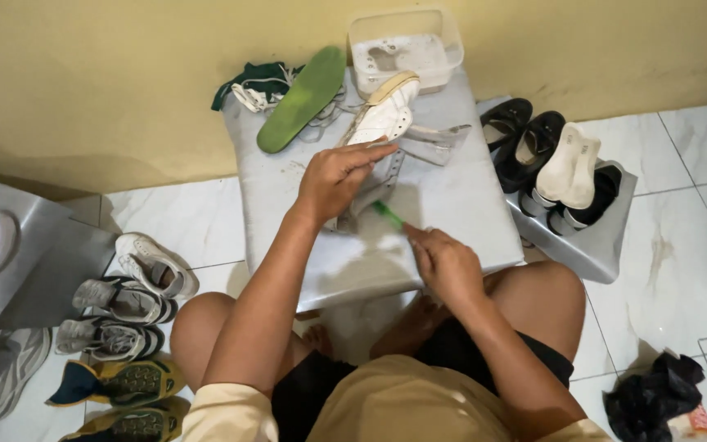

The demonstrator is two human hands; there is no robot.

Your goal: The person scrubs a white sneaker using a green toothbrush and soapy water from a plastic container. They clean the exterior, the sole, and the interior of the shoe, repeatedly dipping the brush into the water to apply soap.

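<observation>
- White marbled floor tiles (681, 270) meet a yellow wall (108, 90); a low table wrapped in grey plastic sheet (468, 205) stands against it, between the seated person's bare knees.
- On the table lies a white high-top shoe (382, 123), toe pointing toward the wall, its upper spread open toward the person.
- The left hand (339, 176) rests palm-down on the shoe's open upper, fingers together and pressing it flat against the table.
- The right hand (445, 263) is closed around the handle of a green brush (388, 214), whose tip pokes out toward the shoe and sits right at the edge of the upper, just under the left hand.
- The two hands are close together but not touching.
- A green insole (303, 98) lies tilted on the table's far left, beside tangled white laces (251, 96) and a dark green cloth (259, 75).
- A clear plastic tub (407, 49) with foamy residue stands at the far edge, touching the shoe's toe.
- To the right, a lower grey-wrapped stand (599, 245) carries black shoes (525, 139) and a pair of white-soled ones (570, 172).
- On the floor at left, worn grey sneakers (120, 315) and yellow-soled shoes (120, 385) sit in a row.
- A black bag (652, 401) lies crumpled at the lower right.
</observation>
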